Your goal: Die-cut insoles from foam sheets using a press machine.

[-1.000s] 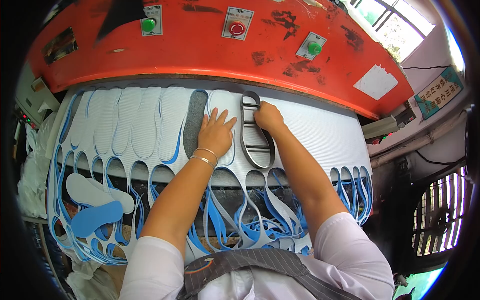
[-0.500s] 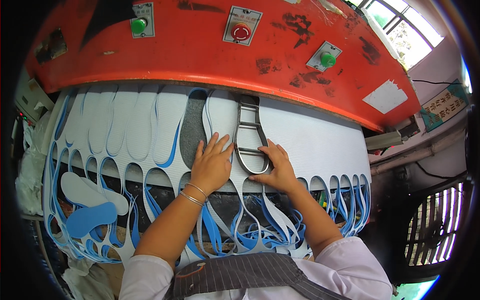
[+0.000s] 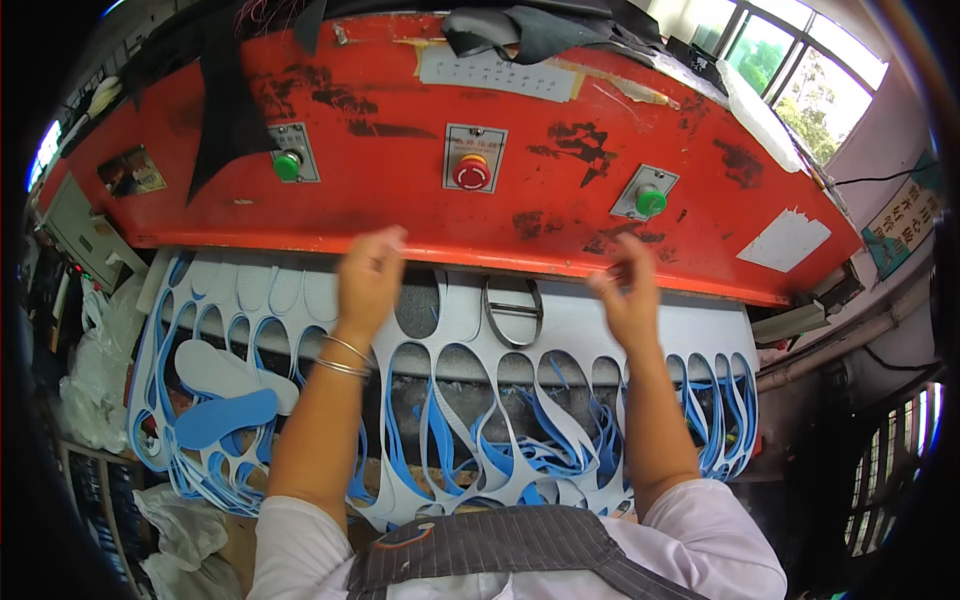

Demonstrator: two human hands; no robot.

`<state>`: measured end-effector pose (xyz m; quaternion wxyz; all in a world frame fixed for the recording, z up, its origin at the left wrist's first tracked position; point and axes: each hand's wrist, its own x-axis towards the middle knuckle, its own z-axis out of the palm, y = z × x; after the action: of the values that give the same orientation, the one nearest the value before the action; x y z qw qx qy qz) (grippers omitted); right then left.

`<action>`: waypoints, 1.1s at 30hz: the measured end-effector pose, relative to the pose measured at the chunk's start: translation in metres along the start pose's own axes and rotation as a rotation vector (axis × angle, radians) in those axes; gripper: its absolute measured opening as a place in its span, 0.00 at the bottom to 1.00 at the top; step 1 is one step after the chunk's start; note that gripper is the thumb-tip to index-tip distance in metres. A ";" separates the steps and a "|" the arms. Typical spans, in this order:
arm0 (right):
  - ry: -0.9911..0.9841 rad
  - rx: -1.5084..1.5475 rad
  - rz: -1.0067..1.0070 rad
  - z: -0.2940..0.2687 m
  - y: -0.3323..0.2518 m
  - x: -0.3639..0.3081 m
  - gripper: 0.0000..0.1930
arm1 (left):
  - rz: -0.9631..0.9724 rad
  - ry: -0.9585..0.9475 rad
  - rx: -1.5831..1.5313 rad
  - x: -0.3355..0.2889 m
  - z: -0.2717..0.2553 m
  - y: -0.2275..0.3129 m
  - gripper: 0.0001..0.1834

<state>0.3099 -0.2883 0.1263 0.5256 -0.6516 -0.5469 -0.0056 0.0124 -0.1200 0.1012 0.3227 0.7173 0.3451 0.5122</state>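
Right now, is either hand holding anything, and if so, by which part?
Nothing is held: the left hand and right hand both look empty. The metal cutter sits on the white sheet, touched by neither.

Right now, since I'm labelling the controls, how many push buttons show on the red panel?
3: a left green button, a red button in the middle and a right green button. Others may be hidden behind the hanging black cloth at upper left.
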 end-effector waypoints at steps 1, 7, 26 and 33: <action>0.151 0.103 0.009 -0.005 -0.015 0.014 0.25 | 0.093 0.181 0.114 0.013 -0.022 0.011 0.10; 0.340 0.137 -0.067 -0.019 -0.010 0.055 0.12 | 0.462 0.430 0.604 0.061 -0.099 0.039 0.16; -0.846 -0.468 -0.295 0.011 -0.113 -0.203 0.27 | 0.081 -0.373 0.555 -0.230 -0.055 0.058 0.12; -0.677 -0.633 -0.208 0.027 -0.112 -0.214 0.15 | 0.090 -0.272 0.629 -0.224 -0.045 0.055 0.12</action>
<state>0.1280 -0.4376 0.0659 0.0899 -0.6866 -0.7213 -0.0120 -0.0749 -0.3302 0.0436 0.1060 0.8580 0.4076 0.2941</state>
